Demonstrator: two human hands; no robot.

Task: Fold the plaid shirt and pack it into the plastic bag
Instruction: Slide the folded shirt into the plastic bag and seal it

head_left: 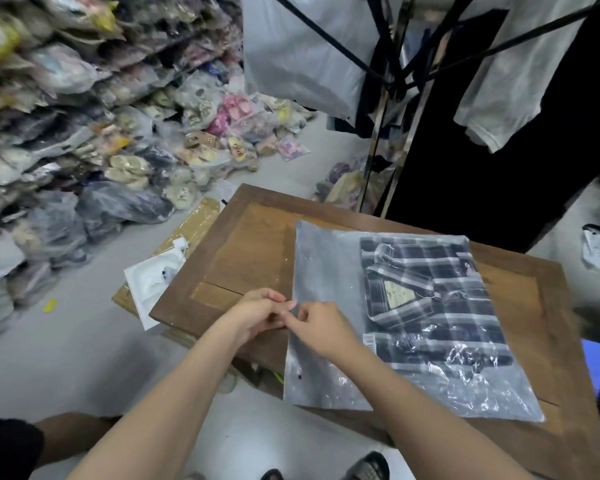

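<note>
The folded plaid shirt (430, 299), dark with white stripes, lies inside the clear plastic bag (323, 268) on the wooden table (246, 251). The shirt fills the bag's right part; the left part of the bag is flat and empty. At the bag's left edge my left hand (257, 315) and my right hand (317, 327) meet. Both pinch the edge of the bag there with curled fingers. My right forearm lies across the bag's near left corner.
Heaps of bagged goods (84, 133) fill the floor and shelves to the left. A tan packet (194, 226) and a white packet (149, 282) lie on the floor beside the table. A clothes rack (392, 98) with hanging garments stands behind the table.
</note>
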